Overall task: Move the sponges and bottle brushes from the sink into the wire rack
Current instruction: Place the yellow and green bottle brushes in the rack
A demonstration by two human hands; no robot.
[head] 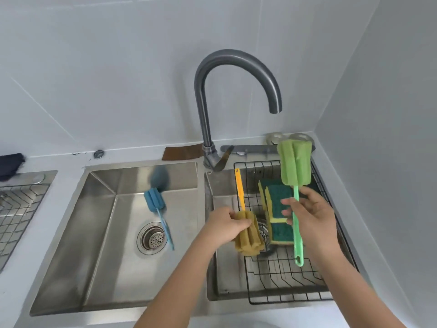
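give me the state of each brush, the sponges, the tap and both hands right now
green sponge bottle brush: held by right hand, head up, over black wire rack
yellow sponge bottle brush: head gripped by left hand
blue sponge bottle brush: lying in left steel sink basin
green-and-yellow scrub sponges: in rack
grey curved tap: no water running

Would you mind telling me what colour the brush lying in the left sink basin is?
Blue brush, sponge head and handle alike, in the head view.
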